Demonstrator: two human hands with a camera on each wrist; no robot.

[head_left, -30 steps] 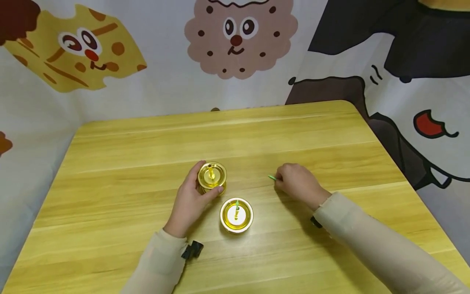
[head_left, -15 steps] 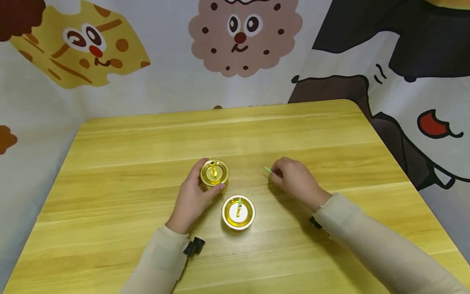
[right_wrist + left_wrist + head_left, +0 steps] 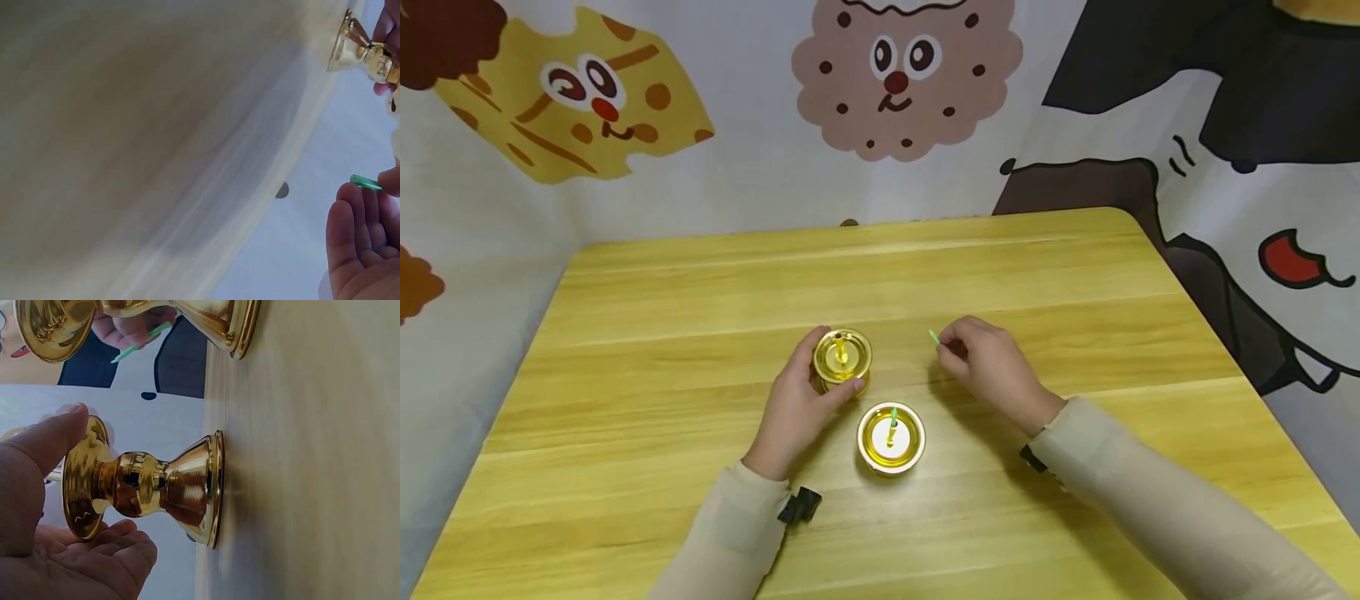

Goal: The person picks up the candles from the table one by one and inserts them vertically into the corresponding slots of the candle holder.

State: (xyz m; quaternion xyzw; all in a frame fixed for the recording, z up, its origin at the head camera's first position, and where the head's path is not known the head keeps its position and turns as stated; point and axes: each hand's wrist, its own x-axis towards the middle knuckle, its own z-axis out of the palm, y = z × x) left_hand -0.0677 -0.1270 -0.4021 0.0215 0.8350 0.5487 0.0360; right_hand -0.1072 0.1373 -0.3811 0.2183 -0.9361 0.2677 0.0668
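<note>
My left hand (image 3: pixel 793 412) holds a gold oil lamp (image 3: pixel 842 357) by its upper dish, thumb and fingers on the rim. In the left wrist view this lamp (image 3: pixel 144 484) has a narrow waist, and its flared base stands on the table. A thin tube rises from the middle of its dish. A second gold lamp (image 3: pixel 891 454) stands nearer the front, with a green tip (image 3: pixel 894 416) poking from its tube. To the right, my right hand (image 3: pixel 992 362) pinches a thin green stick (image 3: pixel 934 337) between thumb and fingers, apart from both lamps. Part of the stick hides behind the fingers.
Both lamps stand on a wooden table (image 3: pixel 700 300) with rounded far corners. Behind it hangs a white cloth (image 3: pixel 737 167) printed with cartoon food. Black wrist pieces (image 3: pixel 801 505) sit at the sleeve cuffs.
The right hand has moved left and slightly away, closer to the held lamp. Its green stick now tilts more upright in the head view. The left hand keeps its hold.
</note>
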